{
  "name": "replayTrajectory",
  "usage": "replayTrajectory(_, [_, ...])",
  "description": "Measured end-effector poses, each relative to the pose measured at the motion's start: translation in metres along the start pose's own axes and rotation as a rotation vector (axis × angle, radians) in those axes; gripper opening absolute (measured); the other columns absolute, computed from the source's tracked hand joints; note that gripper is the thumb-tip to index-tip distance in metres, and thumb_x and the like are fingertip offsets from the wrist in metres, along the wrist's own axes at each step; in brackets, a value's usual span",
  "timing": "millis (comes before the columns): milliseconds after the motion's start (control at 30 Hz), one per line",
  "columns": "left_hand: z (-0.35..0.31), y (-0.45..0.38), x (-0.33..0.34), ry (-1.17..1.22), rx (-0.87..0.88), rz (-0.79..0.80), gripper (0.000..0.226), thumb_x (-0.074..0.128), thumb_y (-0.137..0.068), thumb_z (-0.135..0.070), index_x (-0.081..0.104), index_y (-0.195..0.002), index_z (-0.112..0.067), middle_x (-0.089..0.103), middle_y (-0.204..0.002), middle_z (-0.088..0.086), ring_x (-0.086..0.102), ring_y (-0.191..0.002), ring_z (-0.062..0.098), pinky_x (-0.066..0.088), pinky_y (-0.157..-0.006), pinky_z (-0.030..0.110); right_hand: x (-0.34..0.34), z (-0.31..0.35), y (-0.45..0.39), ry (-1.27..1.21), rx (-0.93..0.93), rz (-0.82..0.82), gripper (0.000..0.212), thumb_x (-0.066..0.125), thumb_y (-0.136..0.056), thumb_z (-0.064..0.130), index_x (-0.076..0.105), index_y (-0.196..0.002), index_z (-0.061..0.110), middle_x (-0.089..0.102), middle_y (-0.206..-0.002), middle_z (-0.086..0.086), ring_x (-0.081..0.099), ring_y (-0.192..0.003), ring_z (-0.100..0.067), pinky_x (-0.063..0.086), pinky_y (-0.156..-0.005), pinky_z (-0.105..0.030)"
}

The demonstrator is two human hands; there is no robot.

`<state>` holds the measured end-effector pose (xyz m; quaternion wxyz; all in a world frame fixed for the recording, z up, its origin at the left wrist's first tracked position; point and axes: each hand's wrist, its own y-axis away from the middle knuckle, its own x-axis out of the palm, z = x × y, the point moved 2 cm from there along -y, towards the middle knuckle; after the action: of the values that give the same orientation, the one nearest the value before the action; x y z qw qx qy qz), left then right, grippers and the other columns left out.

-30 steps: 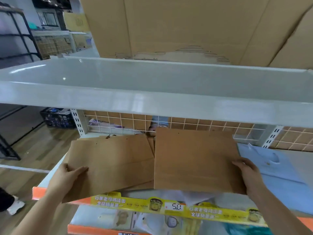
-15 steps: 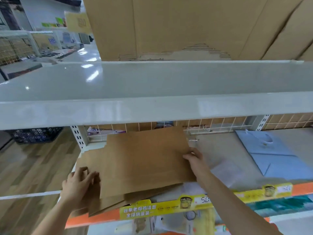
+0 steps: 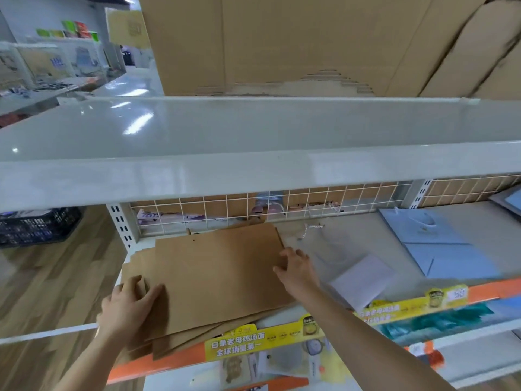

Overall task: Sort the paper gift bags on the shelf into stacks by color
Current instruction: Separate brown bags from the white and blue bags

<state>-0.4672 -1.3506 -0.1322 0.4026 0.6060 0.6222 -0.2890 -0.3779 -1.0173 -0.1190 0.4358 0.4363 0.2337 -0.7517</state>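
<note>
Head view, nearest first: the left hand (image 3: 128, 306) lies at lower left with fingers spread flat on the near left corner of the brown bag stack (image 3: 214, 277), pressing rather than gripping; the right hand (image 3: 296, 266) sits at centre frame, fingers loosely bent against the stack's right edge, pinching nothing that I can see; the stack rests on the shelf (image 3: 352, 238) left of centre, its lower sheets fanned out over the orange front rail. These flattened paper bags look light, thin and stiff enough to slide as a slab, though they crease easily; best taken by opposite edges and squared up. Farther right lie a pale white bag (image 3: 361, 280) and a light blue bag (image 3: 439, 249), well apart from the brown ones.
</note>
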Motion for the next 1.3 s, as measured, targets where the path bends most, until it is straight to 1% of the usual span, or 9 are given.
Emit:
replayTrajectory(233, [-0.018,0.012,-0.005,-0.032,-0.048,-0.057,0.061,0.062,-0.084,-0.053,0.052,-0.132,-0.016,0.052,-0.131,0.021,0.044,-0.121,0.042,0.035,-0.098,0.049,-0.019,-0.012,0.004,-0.064,-0.037,0.085,0.036,0.054,-0.09,0.041,0.057,-0.123,0.03,0.05,-0.126,0.003,0.047,-0.119,-0.02,0.039,-0.096,-0.033])
replayTrajectory(400, [-0.059,0.046,-0.015,0.004,0.038,-0.144,0.042,0.06,-0.09,-0.033,0.056,-0.126,-0.01,0.053,-0.129,0.021,0.049,-0.116,0.041,0.037,-0.094,0.049,-0.055,-0.047,0.009,-0.197,-0.041,0.157,0.026,0.059,-0.09,0.025,0.064,-0.115,0.016,0.064,-0.115,-0.002,0.059,-0.109,-0.018,0.042,-0.087,-0.022])
replayTrajectory(500, [-0.096,0.074,-0.012,0.147,0.098,-0.112,0.034,0.058,-0.093,-0.026,0.059,-0.12,-0.005,0.061,-0.12,0.018,0.058,-0.101,0.036,0.044,-0.078,0.037,-0.084,-0.076,0.012,-0.251,-0.022,0.233,0.024,0.062,-0.089,0.027,0.065,-0.111,0.016,0.064,-0.103,-0.001,0.061,-0.095,-0.016,0.045,-0.084,-0.023])
replayTrajectory(667, [-0.161,0.13,0.004,0.167,0.151,-0.02,0.015,0.056,-0.094,-0.023,0.065,-0.094,-0.012,0.065,-0.08,0.009,0.052,-0.064,0.023,0.034,-0.058,0.03,-0.142,-0.143,0.026,-0.291,-0.005,0.274,0.014,0.062,-0.088,0.03,0.063,-0.101,0.025,0.066,-0.102,-0.001,0.066,-0.082,-0.016,0.048,-0.072,-0.024])
replayTrajectory(800, [-0.208,0.17,0.036,0.136,0.228,0.07,0.01,0.061,-0.091,-0.016,0.068,-0.087,-0.01,0.066,-0.079,0.012,0.057,-0.074,0.027,0.037,-0.064,0.03,-0.198,-0.205,0.036,-0.247,0.019,0.262,0.02,0.062,-0.088,0.037,0.062,-0.105,0.026,0.066,-0.101,0.002,0.067,-0.086,-0.013,0.045,-0.061,-0.017])
replayTrajectory(867, [-0.232,0.188,0.053,0.121,0.302,0.129,0.007,0.062,-0.092,-0.019,0.067,-0.087,-0.016,0.069,-0.088,0.012,0.06,-0.083,0.028,0.039,-0.071,0.031,-0.227,-0.235,0.038,-0.239,0.024,0.251,0.024,0.061,-0.089,0.037,0.062,-0.109,0.025,0.064,-0.105,0.002,0.066,-0.089,-0.014,0.045,-0.065,-0.019])
replayTrajectory(967, [-0.267,0.215,0.08,0.076,0.355,0.179,0.017,0.062,-0.091,-0.03,0.061,-0.074,-0.029,0.068,-0.075,-0.001,0.063,-0.077,0.024,0.045,-0.071,0.032,-0.265,-0.278,0.045,-0.228,0.049,0.233,0.027,0.059,-0.091,0.038,0.06,-0.114,0.024,0.061,-0.11,0.003,0.066,-0.093,-0.018,0.045,-0.068,-0.023])
replayTrajectory(1167, [-0.351,0.265,0.133,-0.008,0.489,0.301,0.018,0.055,-0.093,-0.042,0.062,-0.093,-0.026,0.067,-0.092,-0.005,0.063,-0.085,0.014,0.048,-0.077,0.028,-0.316,-0.35,0.058,-0.172,0.092,0.222,0.03,0.057,-0.091,0.041,0.057,-0.117,0.026,0.058,-0.112,0.004,0.063,-0.09,-0.014,0.049,-0.074,-0.025])
replayTrajectory(1300, [-0.413,0.282,0.163,0.036,0.582,0.276,0.014,0.055,-0.094,-0.037,0.063,-0.087,-0.027,0.068,-0.09,-0.007,0.061,-0.086,0.012,0.046,-0.079,0.028,-0.344,-0.395,0.056,-0.185,0.138,0.171,0.03,0.057,-0.09,0.041,0.057,-0.117,0.027,0.059,-0.111,0.005,0.063,-0.091,-0.014,0.049,-0.074,-0.025])
